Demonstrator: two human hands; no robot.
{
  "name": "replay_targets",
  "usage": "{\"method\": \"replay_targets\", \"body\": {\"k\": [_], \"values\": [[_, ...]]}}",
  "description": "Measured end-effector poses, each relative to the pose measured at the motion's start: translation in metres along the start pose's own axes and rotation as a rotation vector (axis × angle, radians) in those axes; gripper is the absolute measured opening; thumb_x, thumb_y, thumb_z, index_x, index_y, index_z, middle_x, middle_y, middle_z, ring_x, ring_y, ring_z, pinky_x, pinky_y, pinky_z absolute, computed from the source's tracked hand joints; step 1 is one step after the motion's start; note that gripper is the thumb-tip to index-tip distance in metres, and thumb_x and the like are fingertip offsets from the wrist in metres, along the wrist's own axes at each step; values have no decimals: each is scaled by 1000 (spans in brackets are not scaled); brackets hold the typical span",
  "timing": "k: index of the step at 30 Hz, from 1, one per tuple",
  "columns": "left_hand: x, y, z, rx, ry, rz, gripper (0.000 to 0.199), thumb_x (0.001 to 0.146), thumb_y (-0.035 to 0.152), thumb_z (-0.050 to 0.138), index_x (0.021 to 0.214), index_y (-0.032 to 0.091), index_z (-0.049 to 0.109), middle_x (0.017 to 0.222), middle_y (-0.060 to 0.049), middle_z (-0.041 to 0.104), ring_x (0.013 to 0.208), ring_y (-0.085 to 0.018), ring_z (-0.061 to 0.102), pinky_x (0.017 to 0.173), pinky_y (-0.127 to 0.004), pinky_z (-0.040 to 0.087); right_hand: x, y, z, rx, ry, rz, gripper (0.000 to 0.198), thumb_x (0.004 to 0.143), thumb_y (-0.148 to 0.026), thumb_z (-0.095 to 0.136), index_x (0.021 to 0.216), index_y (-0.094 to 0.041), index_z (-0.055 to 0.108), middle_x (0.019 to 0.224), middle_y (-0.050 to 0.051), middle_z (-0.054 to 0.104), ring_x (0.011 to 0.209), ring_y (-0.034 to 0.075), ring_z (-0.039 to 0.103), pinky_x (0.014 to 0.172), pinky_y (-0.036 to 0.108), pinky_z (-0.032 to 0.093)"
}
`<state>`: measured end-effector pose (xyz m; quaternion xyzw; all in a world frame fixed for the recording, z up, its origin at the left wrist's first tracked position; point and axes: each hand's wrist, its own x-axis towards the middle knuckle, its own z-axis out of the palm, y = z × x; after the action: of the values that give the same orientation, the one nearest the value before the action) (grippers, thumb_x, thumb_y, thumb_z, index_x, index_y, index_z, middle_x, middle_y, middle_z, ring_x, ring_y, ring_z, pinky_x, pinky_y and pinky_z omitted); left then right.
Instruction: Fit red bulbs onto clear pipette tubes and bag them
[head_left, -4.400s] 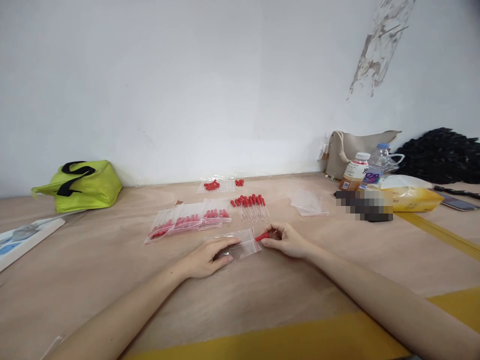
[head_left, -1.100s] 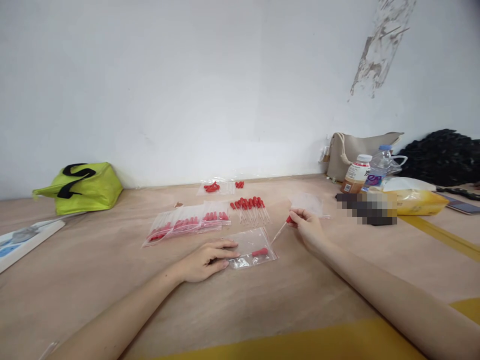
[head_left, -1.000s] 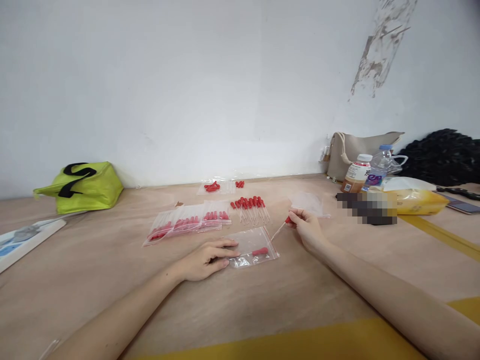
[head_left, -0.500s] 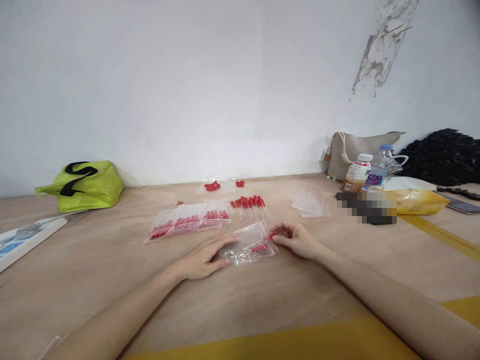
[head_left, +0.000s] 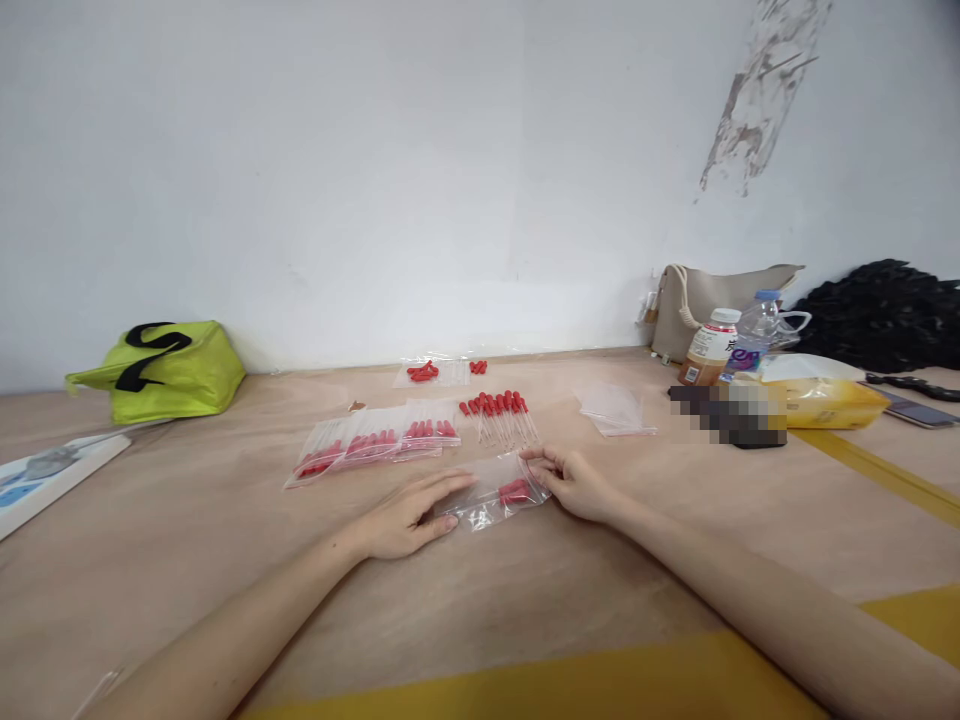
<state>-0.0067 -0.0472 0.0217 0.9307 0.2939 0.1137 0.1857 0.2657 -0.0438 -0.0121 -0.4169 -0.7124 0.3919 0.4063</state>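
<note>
A clear zip bag (head_left: 484,510) lies on the brown-covered table between my hands, with red rubber-bulb pieces (head_left: 514,491) inside near its right end. My left hand (head_left: 412,513) rests on the bag's left end, fingers stretched out and thumb apart. At the right end, my right hand (head_left: 574,482) has its thumb and fingers closed on the bag's edge. Just beyond lies a row of droppers (head_left: 495,405) with red bulbs and thin clear stems. Left of them, several overlapping zip bags (head_left: 375,440) hold red bulb pieces.
Flat clear bags (head_left: 615,408) lie to the right. Near the wall is a bag with red pieces (head_left: 422,372). A lime-green bag (head_left: 176,372) stands at left. Bottles (head_left: 712,348), a yellow tissue pack (head_left: 825,402) and a phone (head_left: 919,407) are at right.
The red piece at my right fingertips is now inside the bag with the others. My right hand has shifted slightly left onto the bag's edge; my left hand stays put.
</note>
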Motion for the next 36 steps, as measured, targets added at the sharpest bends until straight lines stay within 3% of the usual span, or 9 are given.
{"method": "replay_targets", "body": {"k": [2, 5, 8, 11, 17, 23, 26, 32, 36], "values": [[1, -1, 1, 15, -16, 17, 40, 89, 31, 39, 128, 32, 35, 138, 0, 30, 124, -21, 30, 102, -38, 26, 2, 1, -5, -36, 13, 5, 33, 77, -32, 49, 106, -16, 49, 79, 4, 65, 70, 15, 59, 62, 27, 45], [1, -3, 1, 21, -29, 35, 34, 89, 29, 38, 122, 32, 45, 138, 1, 30, 124, -21, 31, 101, -37, 27, 13, 8, -19, -150, 177, 16, 29, 73, -32, 52, 97, -14, 54, 71, 2, 62, 61, 13, 55, 57, 25, 43], [1, -3, 2, 13, -22, 48, 35, 89, 28, 39, 123, 31, 44, 136, 0, 33, 122, -20, 33, 100, -36, 29, 36, 17, -36, -281, 279, 32, 16, 69, -29, 55, 78, -16, 59, 73, 3, 63, 63, 12, 55, 58, 24, 43], [1, -2, 2, 34, -13, 56, 35, 89, 28, 38, 124, 30, 43, 135, -1, 35, 122, -20, 34, 100, -37, 29, 63, 21, -47, -374, 312, 140, 15, 67, -27, 57, 77, -16, 60, 76, 3, 64, 68, 12, 56, 62, 23, 43], [0, 0, 3, 55, 1, 55, 38, 89, 28, 37, 127, 30, 38, 134, -1, 38, 121, -21, 35, 101, -38, 28, 106, 17, -35, -482, 402, 325, 26, 62, -29, 62, 84, -15, 61, 79, 5, 64, 73, 15, 58, 63, 23, 41], [-1, -2, 4, 55, 14, 62, 40, 89, 28, 37, 129, 28, 35, 135, -2, 36, 123, -20, 32, 102, -37, 27, 117, 7, -20, -529, 374, 415, 3, 57, -15, 60, 59, -13, 61, 60, 9, 62, 66, 21, 59, 56, 26, 40], [0, -4, 4, 67, 5, 66, 40, 89, 27, 36, 129, 29, 35, 135, -2, 35, 123, -20, 32, 102, -38, 27, 120, 3, -18, -537, 374, 451, 3, 54, -10, 59, 55, -14, 60, 55, 10, 60, 66, 24, 59, 55, 28, 40], [-1, -3, 5, 74, 21, 94, 38, 89, 27, 37, 127, 28, 40, 135, -3, 35, 123, -21, 32, 101, -37, 29, 117, -9, -25, -447, 407, 437, 25, 58, -14, 59, 83, -12, 62, 61, 8, 61, 66, 21, 58, 56, 27, 41], [-1, -1, 6, 83, 97, 127, 34, 88, 25, 40, 121, 26, 48, 136, -3, 35, 128, -24, 22, 103, -42, 23, 83, -10, -35, -271, 403, 331, 63, 65, -19, 54, 123, -10, 34, 57, -1, 56, 52, 12, 54, 50, 22, 42]]}}
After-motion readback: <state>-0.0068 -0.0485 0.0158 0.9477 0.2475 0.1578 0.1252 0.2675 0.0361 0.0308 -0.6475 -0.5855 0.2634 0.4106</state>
